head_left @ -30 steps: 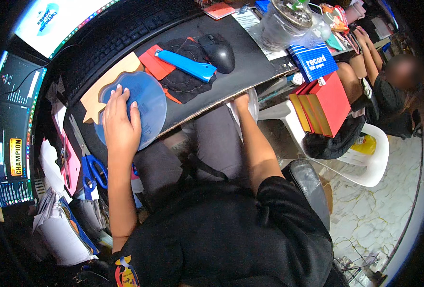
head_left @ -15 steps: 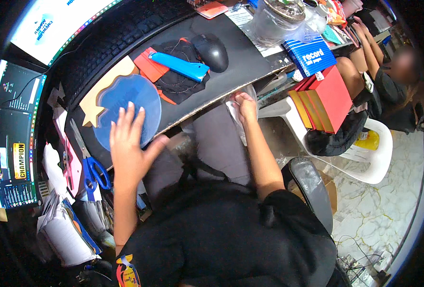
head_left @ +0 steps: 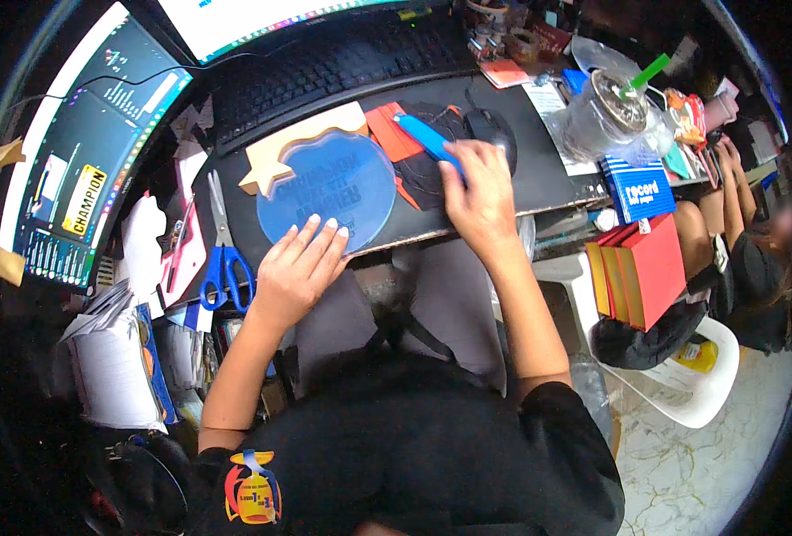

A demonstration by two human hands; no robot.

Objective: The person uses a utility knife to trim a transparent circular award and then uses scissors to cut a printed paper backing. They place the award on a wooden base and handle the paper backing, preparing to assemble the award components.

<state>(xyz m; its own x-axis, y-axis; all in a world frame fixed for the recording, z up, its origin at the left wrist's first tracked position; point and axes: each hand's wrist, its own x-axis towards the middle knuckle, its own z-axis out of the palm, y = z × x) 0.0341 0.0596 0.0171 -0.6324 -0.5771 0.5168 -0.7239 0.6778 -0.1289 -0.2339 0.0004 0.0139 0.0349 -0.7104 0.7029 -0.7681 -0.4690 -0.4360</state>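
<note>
A round blue plate with raised lettering and a clear film-like edge lies at the desk's front edge. My left hand rests on its near rim, fingers stretched out flat. A wooden plaque with a wavy edge and a star at one end lies partly beneath the plate. My right hand has its thumb and fingers closed round the near end of a blue utility knife. That knife lies over an orange-red piece and a black cloth-like bundle with cord. A black mouse sits just beyond my right hand.
Blue-handled scissors lie left of the plate. A keyboard runs behind the plaque, with screens beyond. At right stand a plastic cup with a green straw, a blue record book, and red books on a white chair.
My right hand has left a clear plastic bag below the desk edge and closed on the utility knife. My left hand has settled on the plate's near rim. The view has turned.
</note>
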